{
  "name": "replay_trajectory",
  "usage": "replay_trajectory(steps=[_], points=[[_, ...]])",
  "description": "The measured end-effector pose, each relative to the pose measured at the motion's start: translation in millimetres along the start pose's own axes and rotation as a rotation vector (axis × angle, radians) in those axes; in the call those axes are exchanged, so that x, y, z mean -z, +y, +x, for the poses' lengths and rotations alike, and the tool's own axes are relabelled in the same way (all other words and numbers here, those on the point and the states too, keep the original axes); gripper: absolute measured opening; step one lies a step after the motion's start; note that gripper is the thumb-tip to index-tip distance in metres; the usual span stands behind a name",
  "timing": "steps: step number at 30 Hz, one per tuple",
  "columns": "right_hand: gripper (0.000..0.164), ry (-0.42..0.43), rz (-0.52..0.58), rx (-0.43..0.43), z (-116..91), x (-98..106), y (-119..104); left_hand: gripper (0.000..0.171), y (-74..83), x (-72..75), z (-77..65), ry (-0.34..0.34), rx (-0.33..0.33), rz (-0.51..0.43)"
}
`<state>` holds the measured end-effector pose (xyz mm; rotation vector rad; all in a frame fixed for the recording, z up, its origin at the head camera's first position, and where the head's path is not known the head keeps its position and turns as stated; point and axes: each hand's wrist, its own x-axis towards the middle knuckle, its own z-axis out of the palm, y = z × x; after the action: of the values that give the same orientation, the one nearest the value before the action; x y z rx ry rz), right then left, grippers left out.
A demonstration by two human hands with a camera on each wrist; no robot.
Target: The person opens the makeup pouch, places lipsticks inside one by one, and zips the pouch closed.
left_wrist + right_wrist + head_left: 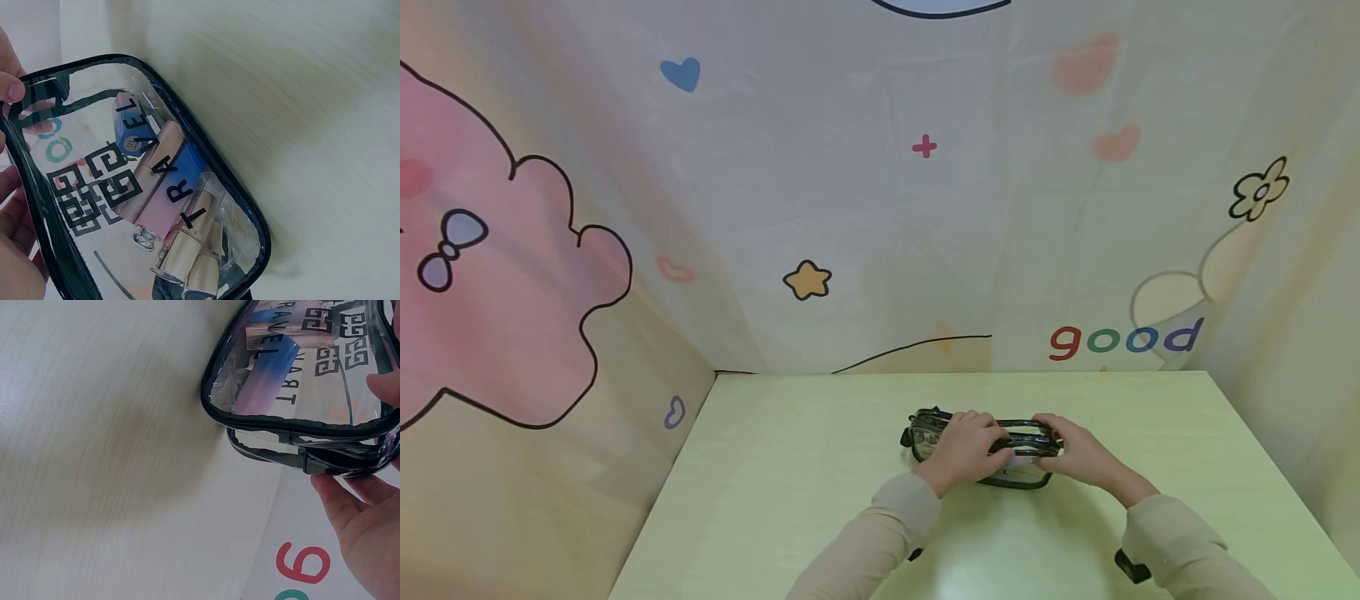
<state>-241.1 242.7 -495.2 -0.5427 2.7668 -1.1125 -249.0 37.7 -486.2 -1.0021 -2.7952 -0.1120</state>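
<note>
A clear toiletry pouch [1022,475] with black trim stands on the table, its front printed with "TRAVEL" and a dark square logo. My left hand [967,450] grips its upper edge left of the middle, fingers over the top. At the right end, my right hand [1082,450] pinches the upper corner between thumb and fingers. Through the plastic in the left wrist view I see several cosmetic tubes: a pink-and-blue tube [172,194], a gold tube [187,244] and a blue-capped one [134,128]. The right wrist view shows the pouch's black zip edge [300,428].
The pale wooden table [760,483] reaches back to a printed curtain [850,192] that also hangs at both sides. The word "good" [1123,340] is printed low on the back curtain. Small black pieces [1131,567] show by the sleeves.
</note>
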Motion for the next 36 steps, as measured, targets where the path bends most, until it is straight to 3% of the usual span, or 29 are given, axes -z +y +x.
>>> replay_trajectory(steps=[18, 36], points=[[0.060, -0.003, -0.003, -0.020, -1.0, -0.9, -1.8, 0.028, 0.9, 5.6, 0.8, -0.031, 0.012, -0.031], [0.060, -0.003, 0.016, -0.042, -0.4, -1.7, 1.1, 0.019, -2.9, 7.1, 2.3, -0.011, -0.047, -0.115]])
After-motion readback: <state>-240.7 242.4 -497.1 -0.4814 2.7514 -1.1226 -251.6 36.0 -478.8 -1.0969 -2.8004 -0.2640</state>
